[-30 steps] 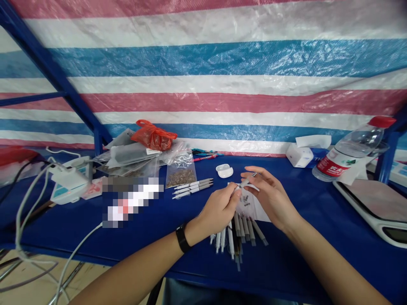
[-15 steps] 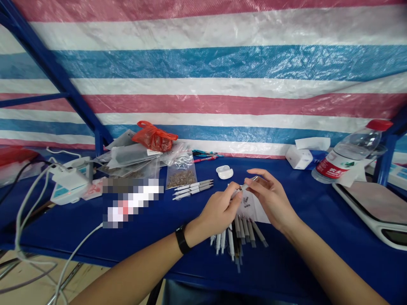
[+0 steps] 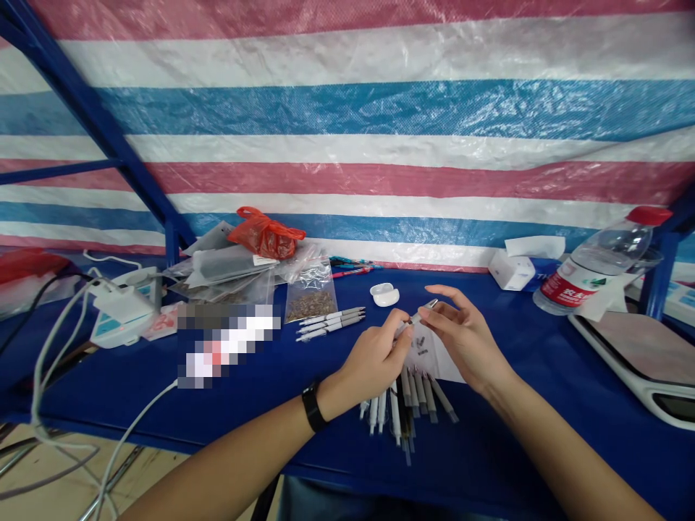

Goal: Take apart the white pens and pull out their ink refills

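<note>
Between both hands, above the middle of the table, is a pen (image 3: 415, 318) with a silver tip pointing up and right. My left hand (image 3: 376, 356) is closed around its lower part, which the fingers hide. With thumb and fingertips my right hand (image 3: 461, 334) pinches the pen near its tip. Beneath the hands, white pen barrels (image 3: 381, 412) and grey pen parts (image 3: 426, 396) lie fanned out, several of each. A white paper (image 3: 445, 362) with small dark pieces lies just behind them. To the left rest a few assembled pens (image 3: 331, 323) in a row.
Behind the pens lie a bag of small brown parts (image 3: 310, 305), a red plastic bag (image 3: 266, 233) and a white earbud case (image 3: 384, 294). At right stand a water bottle (image 3: 586, 271) and a scale (image 3: 641, 354). White cables (image 3: 38, 376) hang at left.
Both hands stay at nearly the same place with the pen between them. The right fingers have shifted slightly, and more of the silver tip shows. The whole view has moved a little.
</note>
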`<state>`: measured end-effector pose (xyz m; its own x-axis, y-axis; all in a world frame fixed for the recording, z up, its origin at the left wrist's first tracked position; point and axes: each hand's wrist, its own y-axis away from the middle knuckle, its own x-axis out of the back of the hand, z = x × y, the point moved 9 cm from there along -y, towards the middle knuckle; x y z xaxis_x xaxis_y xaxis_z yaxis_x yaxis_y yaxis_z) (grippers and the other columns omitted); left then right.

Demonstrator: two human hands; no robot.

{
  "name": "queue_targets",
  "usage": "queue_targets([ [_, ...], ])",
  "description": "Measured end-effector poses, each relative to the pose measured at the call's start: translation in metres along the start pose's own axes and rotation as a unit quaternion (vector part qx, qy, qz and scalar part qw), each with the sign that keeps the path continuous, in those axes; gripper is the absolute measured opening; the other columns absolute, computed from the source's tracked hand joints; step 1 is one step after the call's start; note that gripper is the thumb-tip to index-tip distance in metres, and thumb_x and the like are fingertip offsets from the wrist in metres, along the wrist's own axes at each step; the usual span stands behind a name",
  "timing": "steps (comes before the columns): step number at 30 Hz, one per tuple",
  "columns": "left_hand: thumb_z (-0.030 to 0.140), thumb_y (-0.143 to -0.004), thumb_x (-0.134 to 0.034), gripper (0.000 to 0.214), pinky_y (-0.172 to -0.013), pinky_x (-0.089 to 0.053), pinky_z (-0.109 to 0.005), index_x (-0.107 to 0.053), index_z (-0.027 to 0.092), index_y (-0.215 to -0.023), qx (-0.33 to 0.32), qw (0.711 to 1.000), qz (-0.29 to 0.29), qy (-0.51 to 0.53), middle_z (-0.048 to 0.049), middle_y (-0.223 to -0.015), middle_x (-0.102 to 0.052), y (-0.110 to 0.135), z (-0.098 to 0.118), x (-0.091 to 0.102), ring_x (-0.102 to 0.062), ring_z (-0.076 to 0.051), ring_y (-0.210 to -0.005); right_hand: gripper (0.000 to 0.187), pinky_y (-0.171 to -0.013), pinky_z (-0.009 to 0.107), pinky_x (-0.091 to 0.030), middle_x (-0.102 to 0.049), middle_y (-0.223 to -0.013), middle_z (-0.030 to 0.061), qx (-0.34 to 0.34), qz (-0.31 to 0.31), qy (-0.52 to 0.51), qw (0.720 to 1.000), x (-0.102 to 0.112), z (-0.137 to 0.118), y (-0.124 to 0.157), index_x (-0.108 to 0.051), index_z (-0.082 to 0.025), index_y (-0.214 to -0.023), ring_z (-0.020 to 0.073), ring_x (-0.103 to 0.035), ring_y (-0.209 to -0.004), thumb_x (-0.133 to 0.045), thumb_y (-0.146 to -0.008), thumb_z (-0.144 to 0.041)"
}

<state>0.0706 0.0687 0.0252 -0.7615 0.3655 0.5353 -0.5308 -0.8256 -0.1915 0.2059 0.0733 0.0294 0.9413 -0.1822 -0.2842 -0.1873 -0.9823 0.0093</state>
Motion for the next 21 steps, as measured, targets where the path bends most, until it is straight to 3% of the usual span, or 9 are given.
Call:
queue_targets([
  [5,0.04,-0.103,-0.032,0.022,-0.052,-0.024,-0.026,-0.045,0.023,-0.105,0.0,1.0,0.011,0.004,0.0114,-0.05,-0.036,-0.0014,0.0021,0.0022,-0.037,-0.014,-0.043,0.042,-0.089,0.042,-0.047,-0.073,-0.089,0.0014,0.024,-0.034,0.006,0.999,-0.0049,-0.0062,0.0012,-0.069,-0.029,-0.097,0.0234,-0.064,-0.09,-0.088,-0.06,-0.035],
  [11,0.04,-0.102,-0.033,0.022,-0.051,-0.022,-0.026,-0.046,0.023,-0.104,-0.014,1.0,0.007,-0.003,0.0118,-0.049,-0.035,-0.001,0.0038,0.0007,-0.036,-0.014,-0.042,0.05,-0.08,0.038,-0.048,-0.061,-0.066,-0.0048,0.003,-0.005,0.021,1.0,0.0004,-0.0004,0.0002,-0.068,-0.027,-0.099,0.0203,-0.062,-0.076,-0.092,-0.057,-0.041],
  [17,0.041,-0.102,-0.034,0.023,-0.051,-0.023,-0.026,-0.048,0.023,-0.1,-0.01,1.0,0.013,0.007,0.011,-0.049,-0.036,-0.0013,0.0049,0.0033,-0.037,-0.013,-0.042,0.058,-0.087,0.04,-0.05,-0.075,-0.095,0.0012,0.01,-0.037,-0.008,0.999,-0.0057,-0.006,0.0022,-0.066,-0.031,-0.107,0.0236,-0.067,-0.094,-0.092,-0.055,-0.034],
  [21,0.042,-0.102,-0.035,0.025,-0.051,-0.022,-0.026,-0.051,0.023,-0.102,-0.014,1.0,0.01,-0.004,0.0107,-0.049,-0.036,-0.0015,0.0042,0.003,-0.037,-0.013,-0.042,0.058,-0.08,0.038,-0.051,-0.069,-0.07,-0.0035,-0.017,0.006,0.016,1.0,-0.0006,0.002,0.0027,-0.069,-0.027,-0.103,0.0207,-0.066,-0.079,-0.095,-0.052,-0.04],
])
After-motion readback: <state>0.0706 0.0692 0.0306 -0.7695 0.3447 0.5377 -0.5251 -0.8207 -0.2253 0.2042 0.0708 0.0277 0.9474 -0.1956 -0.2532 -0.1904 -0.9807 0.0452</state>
